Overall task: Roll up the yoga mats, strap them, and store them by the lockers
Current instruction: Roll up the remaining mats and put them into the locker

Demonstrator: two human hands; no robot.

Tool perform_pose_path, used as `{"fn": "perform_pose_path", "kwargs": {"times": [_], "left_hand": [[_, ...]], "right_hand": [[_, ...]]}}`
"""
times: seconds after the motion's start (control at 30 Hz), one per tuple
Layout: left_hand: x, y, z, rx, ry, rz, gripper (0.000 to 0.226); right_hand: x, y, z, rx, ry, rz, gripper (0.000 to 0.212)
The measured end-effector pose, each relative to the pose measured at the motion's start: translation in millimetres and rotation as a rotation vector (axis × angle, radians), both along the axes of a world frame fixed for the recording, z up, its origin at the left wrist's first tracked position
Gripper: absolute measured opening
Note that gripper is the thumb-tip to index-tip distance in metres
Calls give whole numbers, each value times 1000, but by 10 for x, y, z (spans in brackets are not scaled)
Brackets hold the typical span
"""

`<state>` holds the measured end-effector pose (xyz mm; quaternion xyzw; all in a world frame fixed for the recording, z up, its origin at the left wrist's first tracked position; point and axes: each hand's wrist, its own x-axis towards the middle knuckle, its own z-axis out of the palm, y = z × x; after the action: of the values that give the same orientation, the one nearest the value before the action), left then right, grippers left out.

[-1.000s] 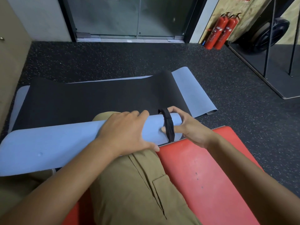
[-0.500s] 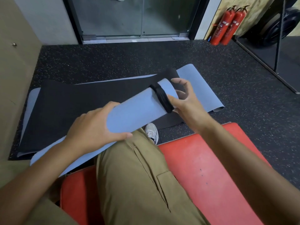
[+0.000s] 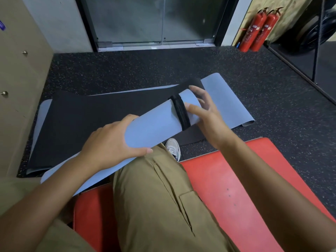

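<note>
Here left hand [image 3: 111, 142] grips rolled mat [image 3: 149, 128]; right hand [image 3: 205, 115] loose-fingered beside strap [image 3: 180, 111].

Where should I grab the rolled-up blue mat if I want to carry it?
Grab the rolled blue mat around its middle, coming from above. It is a long round tube, so fingers wrap around it, as the left hand does. The black strap binds only the far end, so the near end might loosen.
</note>
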<state>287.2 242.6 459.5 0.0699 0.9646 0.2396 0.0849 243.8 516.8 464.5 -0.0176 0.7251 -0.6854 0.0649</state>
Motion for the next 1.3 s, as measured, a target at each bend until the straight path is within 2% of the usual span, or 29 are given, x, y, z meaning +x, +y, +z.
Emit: {"fn": "perform_pose_path", "kwargs": {"times": [0.1, 0.13, 0.27, 0.47, 0.53, 0.7, 0.8, 0.87, 1.0, 1.2, 1.3], "left_hand": [[25, 50, 10, -76, 24, -33, 86], [32, 65, 14, -98, 34, -37, 87], [50, 94, 24, -150, 43, -60, 87], [52, 126, 16, -259, 76, -91, 90], [47, 131, 14, -235, 78, -83, 90], [56, 77, 3, -145, 54, -56, 90], [50, 74, 9, -168, 57, -69, 89], [41, 90, 11, -193, 59, -81, 89], [16, 115, 16, -210, 54, -95, 90], [23, 129, 35, -250, 67, -115, 91], [19, 132, 37, -257, 68, -120, 91]], "right_hand": [[-65, 35, 188, 210, 100, 39, 25], [-89, 33, 226, 290, 133, 53, 19], [-209, 79, 346, 598, 218, 192, 22], [-233, -73, 409, 871, 368, 377, 25], [-272, -28, 423, 848, 375, 380, 22], [-397, 292, 525, 719, 227, 364, 16], [-420, 376, 617, 737, 100, 501, 17], [-439, 371, 642, 816, 64, 598, 27], [-473, 346, 645, 843, 61, 630, 41], [-495, 240, 630, 826, 93, 688, 23], [-528, 72, 624, 882, 145, 746, 23]]}}
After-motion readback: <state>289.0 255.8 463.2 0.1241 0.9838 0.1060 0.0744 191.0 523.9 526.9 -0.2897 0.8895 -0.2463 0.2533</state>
